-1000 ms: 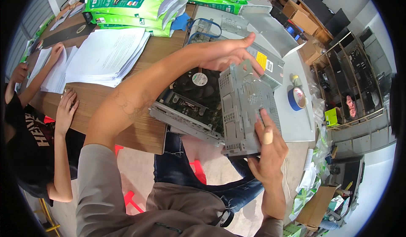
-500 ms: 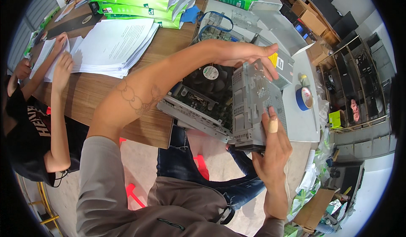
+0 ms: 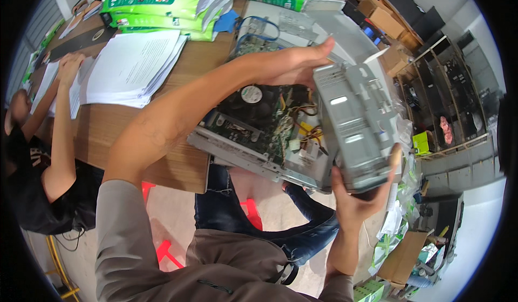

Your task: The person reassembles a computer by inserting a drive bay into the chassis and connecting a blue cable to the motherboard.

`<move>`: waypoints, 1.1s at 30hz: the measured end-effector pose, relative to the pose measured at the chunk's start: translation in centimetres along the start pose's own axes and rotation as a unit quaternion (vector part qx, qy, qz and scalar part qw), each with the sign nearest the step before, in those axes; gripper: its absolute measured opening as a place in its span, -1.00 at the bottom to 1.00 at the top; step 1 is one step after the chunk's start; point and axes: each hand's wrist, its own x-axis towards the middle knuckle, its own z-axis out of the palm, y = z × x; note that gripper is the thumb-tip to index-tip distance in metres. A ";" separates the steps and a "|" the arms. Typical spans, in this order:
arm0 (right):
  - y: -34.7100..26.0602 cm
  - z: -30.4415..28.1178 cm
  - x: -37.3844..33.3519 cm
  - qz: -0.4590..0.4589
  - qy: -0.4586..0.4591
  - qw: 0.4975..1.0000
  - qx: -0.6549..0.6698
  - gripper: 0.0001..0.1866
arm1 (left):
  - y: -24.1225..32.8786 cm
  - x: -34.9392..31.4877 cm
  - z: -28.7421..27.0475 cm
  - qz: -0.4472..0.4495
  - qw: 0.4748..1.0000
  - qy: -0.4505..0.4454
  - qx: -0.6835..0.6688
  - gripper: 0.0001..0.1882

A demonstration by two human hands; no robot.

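Observation:
A grey metal drive cage (image 3: 356,124) is raised on its side at the right of an opened desktop computer case (image 3: 243,151), blurred by motion. My right hand (image 3: 359,202) grips the cage's near end, thumb on one side and fingers on the other. At its far end my left hand (image 3: 297,64) reaches in, thumb stuck out, its other fingers hidden behind the metal. Inside the case I see a black round fan (image 3: 252,95), a circuit board and loose coloured cables (image 3: 305,132). My left forearm crosses over the case.
Stacked printed sheets (image 3: 132,67) lie left on the wooden table (image 3: 108,132), with green paper packs (image 3: 162,11) behind. Another person's hands (image 3: 70,67) rest by the papers. A second opened case (image 3: 259,43) is beyond mine. A metal rack (image 3: 448,91) stands at the right.
The drive cage has moved right and turned, uncovering cables and the case floor. My right hand has gone with it; my left hand's fingers have slipped behind it. The other person's hands have come together.

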 end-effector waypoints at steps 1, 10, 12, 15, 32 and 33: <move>-0.2 -0.3 0.1 0.049 0.064 0.996 0.026 -0.01 | 0.4 0.0 0.3 0.054 0.997 -0.051 -0.032 -0.10; 1.5 2.1 3.1 0.182 0.287 0.911 0.236 -0.42 | 0.0 0.8 4.6 0.083 0.975 0.187 0.086 -0.33; 1.9 2.4 3.0 0.198 0.280 0.911 0.231 -0.41 | 0.3 1.3 4.5 0.080 0.972 0.195 0.103 -0.38; 1.7 2.5 3.1 0.189 0.279 0.909 0.245 -0.43 | 0.6 1.5 4.3 0.073 0.965 0.212 0.136 -0.44; 1.4 3.2 2.8 0.228 0.346 0.874 0.253 -0.45 | -0.3 1.8 4.7 0.044 0.965 0.216 0.144 -0.46; 1.4 3.3 2.9 0.232 0.344 0.874 0.254 -0.45 | -0.1 1.8 4.7 0.032 0.965 0.222 0.134 -0.44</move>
